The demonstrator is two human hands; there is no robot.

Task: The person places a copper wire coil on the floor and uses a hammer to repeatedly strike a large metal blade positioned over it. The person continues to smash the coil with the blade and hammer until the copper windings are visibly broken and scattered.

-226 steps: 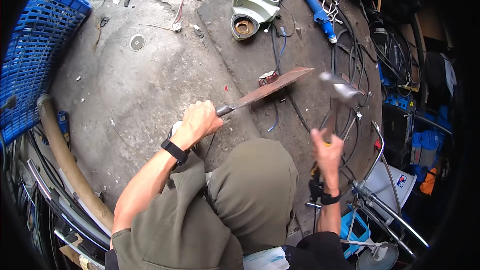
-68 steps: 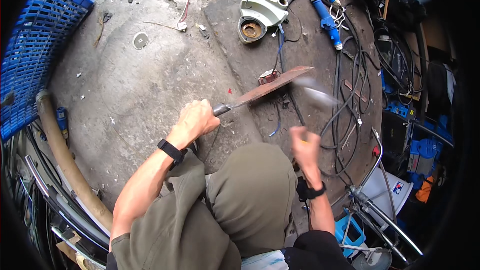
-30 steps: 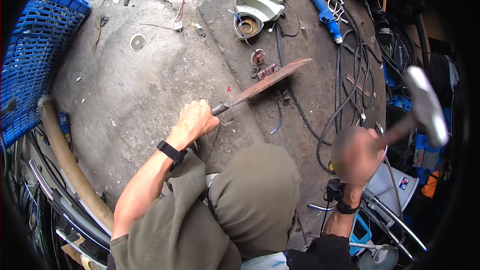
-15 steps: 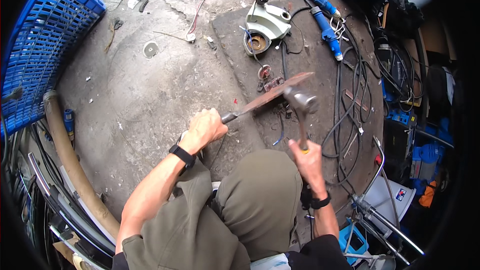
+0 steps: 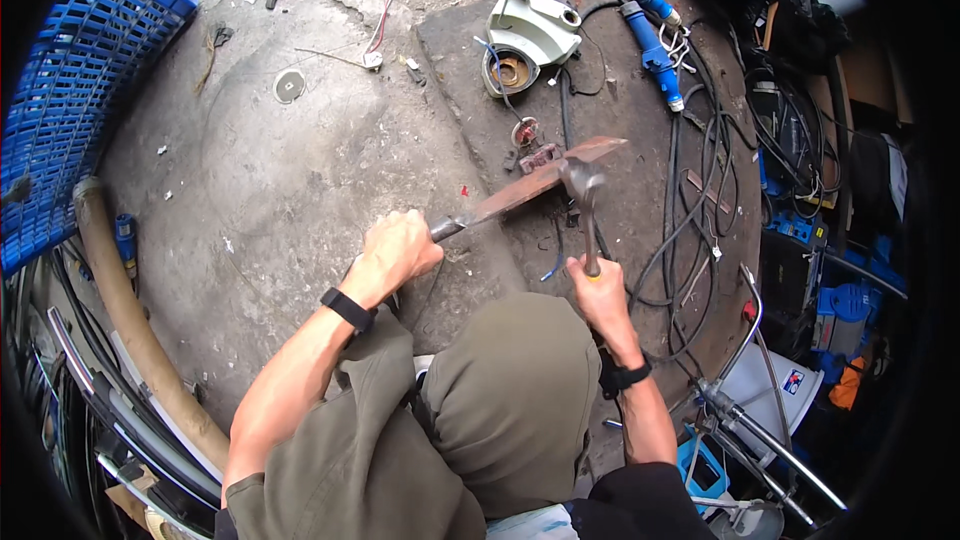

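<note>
My left hand [image 5: 398, 252] is wrapped round the dark handle of a long, rust-brown machete-like blade [image 5: 510, 196]. The blade points away to the right and crosses the near side of a small reddish-brown metal part [image 5: 540, 157], which it partly hides. In my right hand [image 5: 603, 298] is a hammer [image 5: 590, 210], gripped by its handle. Its slightly blurred head overlaps the blade's near edge; whether they touch I cannot tell. Just beyond lies a round red-and-white piece [image 5: 524, 131] with a wire. Farther off sits a pale green machine housing [image 5: 527, 37], its round opening facing up.
Black cables with blue plug connectors [image 5: 652, 58] trail down the right side. A blue plastic crate [image 5: 85, 90] and a tan tube [image 5: 135, 310] stand at the left. Metal tubing [image 5: 765, 445] and a white bucket [image 5: 770, 390] lie at the lower right. Loose wires [image 5: 385, 15] cross the concrete.
The hammer has moved left and away from me, bringing its head over the blade's near edge. My left hand still grips the handle. The whole view has shifted slightly.
</note>
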